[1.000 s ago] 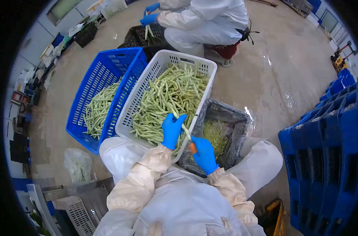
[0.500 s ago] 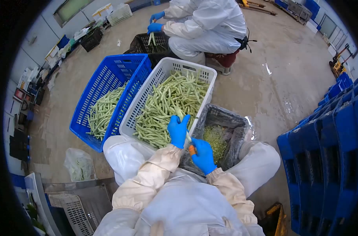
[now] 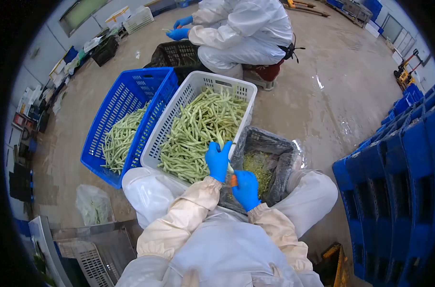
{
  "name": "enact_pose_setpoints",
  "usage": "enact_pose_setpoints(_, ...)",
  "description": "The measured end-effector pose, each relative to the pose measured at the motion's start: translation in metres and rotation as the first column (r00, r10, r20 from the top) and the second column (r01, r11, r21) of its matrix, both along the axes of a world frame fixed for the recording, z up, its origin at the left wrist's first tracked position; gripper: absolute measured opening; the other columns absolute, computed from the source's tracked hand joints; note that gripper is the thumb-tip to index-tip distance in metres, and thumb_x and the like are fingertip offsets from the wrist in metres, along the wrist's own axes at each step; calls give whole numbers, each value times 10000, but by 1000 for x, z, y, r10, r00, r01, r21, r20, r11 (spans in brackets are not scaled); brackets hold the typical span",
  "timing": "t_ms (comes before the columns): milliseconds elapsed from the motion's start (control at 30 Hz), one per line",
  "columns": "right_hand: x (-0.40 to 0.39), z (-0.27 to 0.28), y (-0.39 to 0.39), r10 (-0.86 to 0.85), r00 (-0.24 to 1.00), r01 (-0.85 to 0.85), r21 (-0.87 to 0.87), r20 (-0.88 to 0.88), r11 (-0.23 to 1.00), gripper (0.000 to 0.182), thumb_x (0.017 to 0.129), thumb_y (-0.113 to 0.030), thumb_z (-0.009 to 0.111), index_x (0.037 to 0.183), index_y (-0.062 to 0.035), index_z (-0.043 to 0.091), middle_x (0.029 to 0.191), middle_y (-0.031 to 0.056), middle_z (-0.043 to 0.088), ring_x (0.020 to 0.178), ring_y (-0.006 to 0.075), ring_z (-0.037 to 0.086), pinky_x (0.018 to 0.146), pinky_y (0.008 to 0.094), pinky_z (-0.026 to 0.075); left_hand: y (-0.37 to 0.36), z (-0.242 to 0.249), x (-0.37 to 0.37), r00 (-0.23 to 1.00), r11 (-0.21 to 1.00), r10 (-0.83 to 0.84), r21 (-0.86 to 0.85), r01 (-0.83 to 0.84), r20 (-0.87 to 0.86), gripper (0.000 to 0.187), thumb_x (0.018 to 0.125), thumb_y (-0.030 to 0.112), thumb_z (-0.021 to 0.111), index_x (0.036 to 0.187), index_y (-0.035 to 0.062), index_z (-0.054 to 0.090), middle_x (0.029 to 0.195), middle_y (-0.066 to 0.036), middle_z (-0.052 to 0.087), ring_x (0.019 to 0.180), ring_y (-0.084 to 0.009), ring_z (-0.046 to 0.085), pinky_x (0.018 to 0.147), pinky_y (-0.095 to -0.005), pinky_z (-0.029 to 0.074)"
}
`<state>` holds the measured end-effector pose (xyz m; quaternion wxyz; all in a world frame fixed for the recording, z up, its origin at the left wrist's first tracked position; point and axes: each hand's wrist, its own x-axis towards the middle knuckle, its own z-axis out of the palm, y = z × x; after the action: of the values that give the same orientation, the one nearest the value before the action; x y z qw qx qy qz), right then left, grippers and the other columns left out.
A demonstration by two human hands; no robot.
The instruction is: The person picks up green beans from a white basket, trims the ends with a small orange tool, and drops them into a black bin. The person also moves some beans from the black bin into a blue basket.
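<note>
The right hand (image 3: 246,190), in a blue glove, has its fingers closed around a small knife with an orange handle (image 3: 233,181), and the left hand (image 3: 218,161), just beside it, has its fingers wrapped around a green bean (image 3: 221,143) that sticks up over the edge of the white basket (image 3: 172,122). The white basket is full of green beans, the dark bin (image 3: 284,160) under the right hand has little green bits in it, and a blue basket (image 3: 122,95) with more beans sits on the left, touching the white one. Farther away on the wet floor (image 3: 323,91), another person in a white suit (image 3: 246,28) sits by a black crate (image 3: 177,52), with blue gloves on.
</note>
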<state>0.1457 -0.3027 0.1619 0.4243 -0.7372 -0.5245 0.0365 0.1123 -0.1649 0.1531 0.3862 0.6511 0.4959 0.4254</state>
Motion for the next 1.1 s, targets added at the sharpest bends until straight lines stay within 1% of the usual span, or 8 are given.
enact_pose_setpoints(267,8,6,-7,78,991,-68,-90,109,994,178,704,-75,585,878,-45,568,762,149,563,736,335,543,699,414,421,-1,5,-6,907,905,-419,-104,412,-49,427,720,243,748,640,48,377,561,1,346,512,-85,304,448,-281,322)
enact_pose_setpoints(433,87,-23,-37,-620,659,710,82,-425,699,121,770,-119,559,857,-38,588,751,166,597,694,354,570,618,420,450,21,34,-62,715,767,-637,-145,625,-289,401,739,252,731,640,45,402,549,7,367,496,-75,349,444,-281,339)
enact_pose_setpoints(500,92,-27,-41,-696,551,794,34,-462,606,118,785,-134,562,848,-39,595,743,173,598,684,355,573,615,416,453,36,34,-86,652,680,-709,-502,534,-268,394,729,326,717,667,20,478,519,-64,423,515,-137,476,488,-329,390)
enact_pose_setpoints(600,69,-4,-31,-413,896,429,-555,164,712,167,729,-91,609,887,-45,633,838,206,604,760,341,592,676,424,468,39,27,-101,558,556,-808,-551,622,-186,348,754,337,679,685,30,530,531,-98,480,546,-206,562,509,-353,421)
enact_pose_setpoints(700,47,-15,-16,-146,988,150,-96,46,984,363,697,-46,608,1060,-73,600,996,168,574,855,342,560,724,415,457,33,22,-100,434,566,-800,-283,774,-414,278,777,268,661,688,29,550,535,-68,500,467,-118,481,465,-304,398)
enact_pose_setpoints(733,39,-2,-9,-37,999,36,-20,-23,999,425,697,-26,598,1117,-87,579,1041,145,561,894,335,547,759,403,449,29,23,-98,405,553,-773,-208,807,-488,284,771,310,652,704,43,584,565,-108,533,491,-217,518,498,-340,412)
enact_pose_setpoints(933,27,-4,-5,197,974,-172,-201,113,964,441,674,-14,571,1107,-92,565,972,79,563,932,274,528,872,398,377,21,30,-91,307,529,-726,-216,821,-616,315,762,375,637,716,68,585,658,-148,574,605,-339,554,532,-394,422)
enact_pose_setpoints(1100,22,-16,-2,209,974,-180,-266,86,947,323,715,-29,561,1034,-76,579,904,114,558,894,321,526,837,407,398,24,14,-95,378,550,-731,-163,819,-568,255,793,322,618,828,69,628,653,-134,581,588,-300,567,552,-370,445)
